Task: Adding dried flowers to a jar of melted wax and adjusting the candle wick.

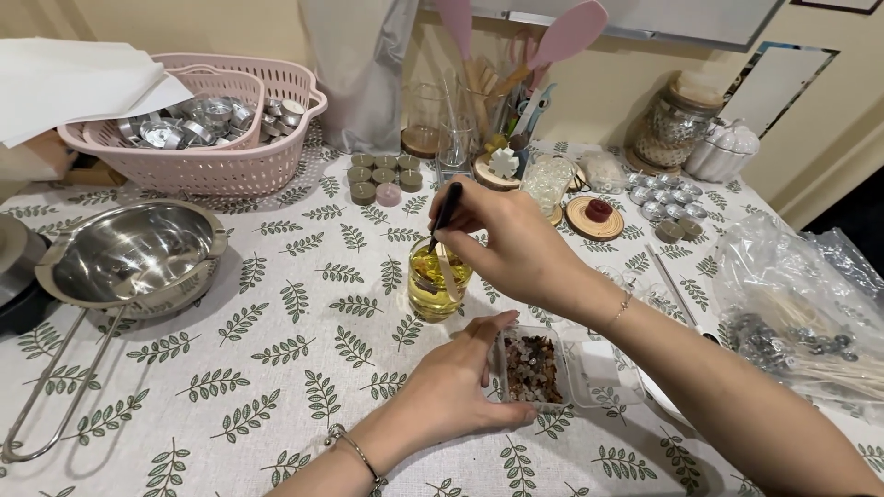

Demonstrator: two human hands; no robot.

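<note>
Landmark: the small glass of yellow liquid, mid-counter on the leaf-print cloth.

Right hand hovers just above/right of the glass, grip pressed together on black tweezers, tips angled down toward the glass mouth. Can't tell if anything sits between the tips; too small to see.

Left hand is in front of the glass, fingers wrapped round the near-left edge of a clear box of small mixed stones, steadying it; a second clear box sits right of that.

To do this well, imo:
- keep tweezers near-vertical over the glass centre, not brushing the rim
- lower the tips close to the liquid before easing the pinch, so no splash
- keep the stone box pinned w/ the left hand; it looks light and likely to slide on cloth
- watch the right forearm: glassware behind the glass, and a bag of wicks well right of it.

Steel bowl and pink basket sit well left/behind.
</note>
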